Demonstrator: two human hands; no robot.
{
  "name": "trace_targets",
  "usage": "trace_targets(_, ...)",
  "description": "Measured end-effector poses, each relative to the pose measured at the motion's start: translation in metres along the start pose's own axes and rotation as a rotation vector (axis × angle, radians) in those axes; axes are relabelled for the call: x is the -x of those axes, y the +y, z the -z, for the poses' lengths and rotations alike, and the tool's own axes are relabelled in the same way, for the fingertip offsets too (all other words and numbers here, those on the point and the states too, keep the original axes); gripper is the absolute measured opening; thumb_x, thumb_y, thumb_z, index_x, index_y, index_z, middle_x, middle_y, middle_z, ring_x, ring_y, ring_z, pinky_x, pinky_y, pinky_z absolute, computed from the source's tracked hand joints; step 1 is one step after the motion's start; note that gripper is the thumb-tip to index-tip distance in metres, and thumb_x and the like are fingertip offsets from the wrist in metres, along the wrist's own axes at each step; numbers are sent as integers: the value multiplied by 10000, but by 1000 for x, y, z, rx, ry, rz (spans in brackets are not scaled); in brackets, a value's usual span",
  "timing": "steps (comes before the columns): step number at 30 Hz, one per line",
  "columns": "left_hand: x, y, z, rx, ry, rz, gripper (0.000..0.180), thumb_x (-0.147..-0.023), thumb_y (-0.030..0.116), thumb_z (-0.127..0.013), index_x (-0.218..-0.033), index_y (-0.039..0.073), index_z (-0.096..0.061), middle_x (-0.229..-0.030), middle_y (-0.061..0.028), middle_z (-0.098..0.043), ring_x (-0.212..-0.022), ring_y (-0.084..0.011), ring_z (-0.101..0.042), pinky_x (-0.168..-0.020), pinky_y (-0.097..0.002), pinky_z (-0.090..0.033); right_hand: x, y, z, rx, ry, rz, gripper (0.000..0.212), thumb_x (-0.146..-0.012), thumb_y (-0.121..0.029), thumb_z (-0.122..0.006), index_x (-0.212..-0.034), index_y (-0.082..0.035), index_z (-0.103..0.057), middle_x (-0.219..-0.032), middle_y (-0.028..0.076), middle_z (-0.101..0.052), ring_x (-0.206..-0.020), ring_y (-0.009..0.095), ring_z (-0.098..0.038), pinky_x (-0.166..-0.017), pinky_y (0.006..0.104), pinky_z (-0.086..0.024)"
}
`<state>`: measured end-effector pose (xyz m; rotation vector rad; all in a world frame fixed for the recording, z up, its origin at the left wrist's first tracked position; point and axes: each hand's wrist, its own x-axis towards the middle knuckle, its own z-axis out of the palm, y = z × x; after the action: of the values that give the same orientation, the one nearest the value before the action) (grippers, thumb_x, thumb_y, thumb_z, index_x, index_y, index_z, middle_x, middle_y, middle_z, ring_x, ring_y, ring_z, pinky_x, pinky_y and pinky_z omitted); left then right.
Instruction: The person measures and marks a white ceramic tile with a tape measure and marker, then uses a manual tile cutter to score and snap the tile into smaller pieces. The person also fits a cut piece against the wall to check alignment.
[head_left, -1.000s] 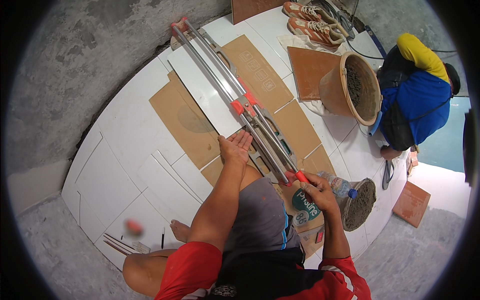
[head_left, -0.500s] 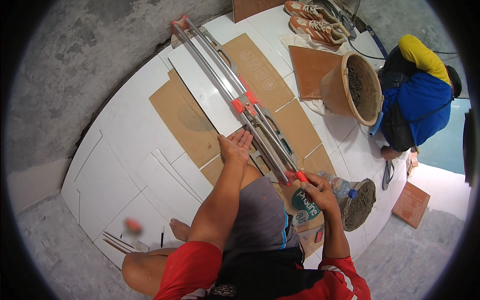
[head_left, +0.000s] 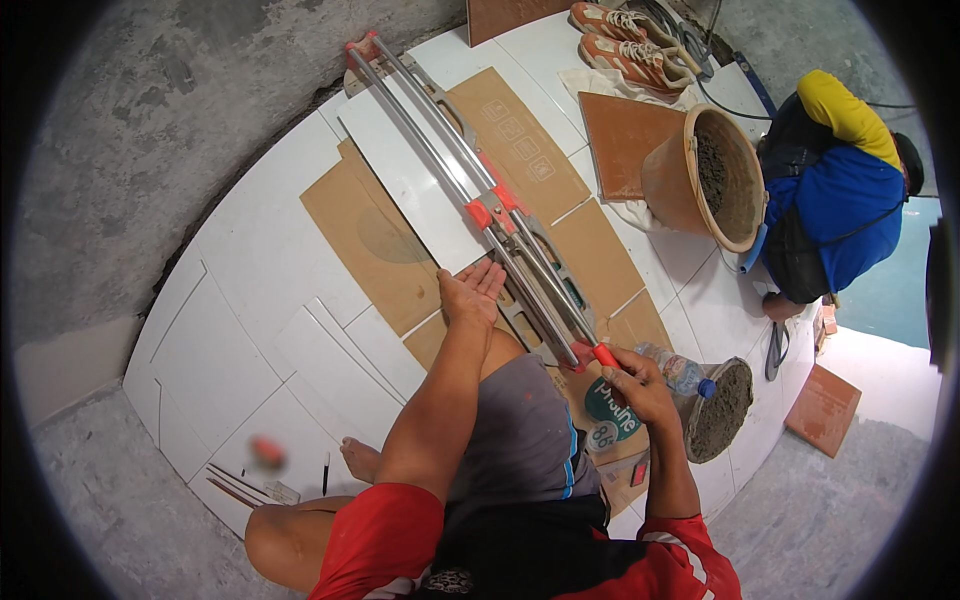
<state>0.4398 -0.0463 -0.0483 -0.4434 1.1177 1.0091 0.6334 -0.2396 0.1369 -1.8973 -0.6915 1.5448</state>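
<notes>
A manual tile cutter (head_left: 541, 282) with twin metal rails and red fittings lies slantwise on brown cardboard (head_left: 350, 215). Under its rails rests a glossy white tile (head_left: 405, 175), its near edge by my left hand (head_left: 474, 292). That hand is palm up with its fingers stretched out, the fingertips close to the rails. My right hand (head_left: 638, 383) is closed around the red grip of the cutter's handle (head_left: 605, 355), at the near end of the rails. A clear plastic bottle with a blue cap (head_left: 682, 372) lies beside my right hand.
A bucket of grey mortar (head_left: 690, 165) and a tub of mortar (head_left: 722, 410) stand at the right. A person in blue and yellow (head_left: 845, 200) bends beyond the bucket. Brown tiles (head_left: 625, 135), shoes (head_left: 630, 60) and a marker (head_left: 326, 473) lie about on the white-tiled floor.
</notes>
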Motion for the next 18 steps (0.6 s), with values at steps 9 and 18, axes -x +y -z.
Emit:
trace_targets(9,6,4,-2,-29,-11,37,739,-1057,578,-277,-1341,-101,-342,-1330,-324,-520,-1215,-458,-560,-997,-560,-540,3,3,1,3,16,-19,439,-947,-194,-676,-1351,-25,-631,-760,-35,-550,-559,57,-469,-507,230,-373)
trace_targets(18,3,4,2,-51,-47,65,739,-1056,596,-252,-1305,-89,-374,-1315,-323,-528,-1170,-433,-578,-984,-538,-552,3,5,1,18,21,-11,424,-949,-180,-675,-1344,-30,-640,-749,-32,-555,-563,57,-472,-505,233,-369)
